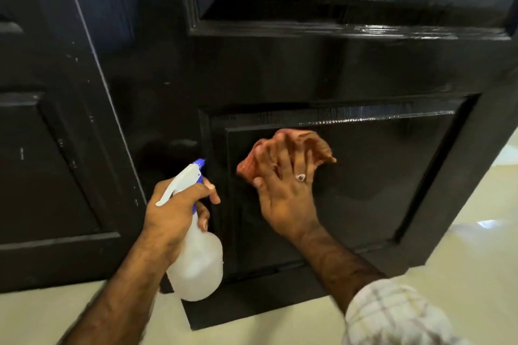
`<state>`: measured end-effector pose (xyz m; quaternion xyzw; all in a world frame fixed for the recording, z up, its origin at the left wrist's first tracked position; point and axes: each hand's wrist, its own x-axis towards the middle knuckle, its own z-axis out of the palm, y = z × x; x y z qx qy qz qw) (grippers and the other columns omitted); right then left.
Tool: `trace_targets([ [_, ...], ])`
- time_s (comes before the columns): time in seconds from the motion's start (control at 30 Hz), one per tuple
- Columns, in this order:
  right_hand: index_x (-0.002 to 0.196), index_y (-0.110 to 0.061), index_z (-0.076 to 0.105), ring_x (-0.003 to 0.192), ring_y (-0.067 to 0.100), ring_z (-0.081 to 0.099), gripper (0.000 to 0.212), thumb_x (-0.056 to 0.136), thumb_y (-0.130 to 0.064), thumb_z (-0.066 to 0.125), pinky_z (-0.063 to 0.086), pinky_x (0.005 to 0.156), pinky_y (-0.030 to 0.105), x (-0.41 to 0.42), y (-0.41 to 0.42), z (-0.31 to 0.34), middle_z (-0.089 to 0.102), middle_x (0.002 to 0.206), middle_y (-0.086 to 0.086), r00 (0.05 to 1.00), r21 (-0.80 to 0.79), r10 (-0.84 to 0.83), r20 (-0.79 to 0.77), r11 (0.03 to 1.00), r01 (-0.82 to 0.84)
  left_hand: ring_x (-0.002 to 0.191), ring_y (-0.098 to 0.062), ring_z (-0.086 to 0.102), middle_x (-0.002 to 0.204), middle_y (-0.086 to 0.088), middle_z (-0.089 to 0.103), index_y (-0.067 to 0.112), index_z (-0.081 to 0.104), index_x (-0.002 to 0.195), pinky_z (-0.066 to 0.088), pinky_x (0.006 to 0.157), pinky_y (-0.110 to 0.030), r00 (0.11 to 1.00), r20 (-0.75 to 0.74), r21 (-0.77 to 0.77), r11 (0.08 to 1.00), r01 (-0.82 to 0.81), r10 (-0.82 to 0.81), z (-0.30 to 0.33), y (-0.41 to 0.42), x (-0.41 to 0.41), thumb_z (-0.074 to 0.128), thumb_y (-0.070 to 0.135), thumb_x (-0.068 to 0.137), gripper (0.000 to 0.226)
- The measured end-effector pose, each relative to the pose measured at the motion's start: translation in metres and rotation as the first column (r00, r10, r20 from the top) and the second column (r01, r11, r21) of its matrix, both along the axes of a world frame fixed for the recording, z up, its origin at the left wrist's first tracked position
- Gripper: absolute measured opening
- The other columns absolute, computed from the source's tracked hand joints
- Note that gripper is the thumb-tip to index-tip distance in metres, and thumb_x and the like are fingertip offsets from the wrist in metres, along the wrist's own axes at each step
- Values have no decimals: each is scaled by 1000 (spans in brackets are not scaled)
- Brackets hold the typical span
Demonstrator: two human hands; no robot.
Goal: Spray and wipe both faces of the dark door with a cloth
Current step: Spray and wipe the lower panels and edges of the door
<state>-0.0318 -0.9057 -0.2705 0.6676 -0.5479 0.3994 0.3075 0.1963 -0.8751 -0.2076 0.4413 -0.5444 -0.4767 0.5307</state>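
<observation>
The dark glossy door [308,70] fills the view, with a recessed lower panel [378,176]. My right hand [283,193] presses an orange-brown cloth [316,143] flat against the upper left of that panel, fingers spread over it and a ring on one finger. My left hand [176,210] grips the neck of a translucent white spray bottle [196,260] with a blue nozzle [199,163], held just left of the panel and pointing up at the door. Wet streaks shine along the panel mouldings.
A second dark door leaf or frame [42,162] stands to the left, at an angle. Pale cream floor [462,246] shows below and to the right of the door's bottom edge. My plaid sleeve [392,316] is at the lower right.
</observation>
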Motion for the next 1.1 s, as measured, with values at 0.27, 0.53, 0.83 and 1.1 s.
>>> trace_targets([
  [0.27, 165, -29, 43, 155, 36, 36, 56, 111, -38, 52, 25, 126, 59, 37, 4, 80, 25, 176, 3, 998, -180, -22, -51, 984, 13, 51, -33, 50, 80, -24, 73, -1, 73, 90, 47, 51, -35, 999, -15, 94, 995, -39, 41, -37, 18, 31, 67, 3, 96, 10],
  [0.53, 172, -19, 21, 166, 31, 12, 76, 104, -16, 56, 33, 128, 51, 22, 0, -64, 15, 180, 5, 797, 189, 252, -549, 966, -176, 51, -35, 50, 86, -18, 77, 6, 76, 85, 48, 52, -37, 999, -20, 56, 997, -46, 47, -50, 23, 57, 66, 5, 98, 17],
  [0.83, 164, -10, 29, 159, 46, 29, 74, 104, -22, 71, 23, 129, 60, 14, -16, 76, 33, 166, 33, 928, -112, 278, -249, 943, -312, 53, -32, 53, 86, -14, 78, 4, 74, 91, 51, 53, -36, 1000, -4, 142, 990, -18, 19, -77, 26, 55, 67, 7, 99, 11],
  [1.1, 143, 6, 61, 152, 43, 42, 49, 100, -12, 76, 33, 127, 54, 61, -28, -18, 53, 155, 27, 951, -243, 251, -183, 925, -291, 51, -22, 56, 87, -9, 78, 7, 74, 94, 54, 53, -32, 997, 57, 158, 985, -68, 60, -107, 18, 47, 66, 11, 100, 11],
])
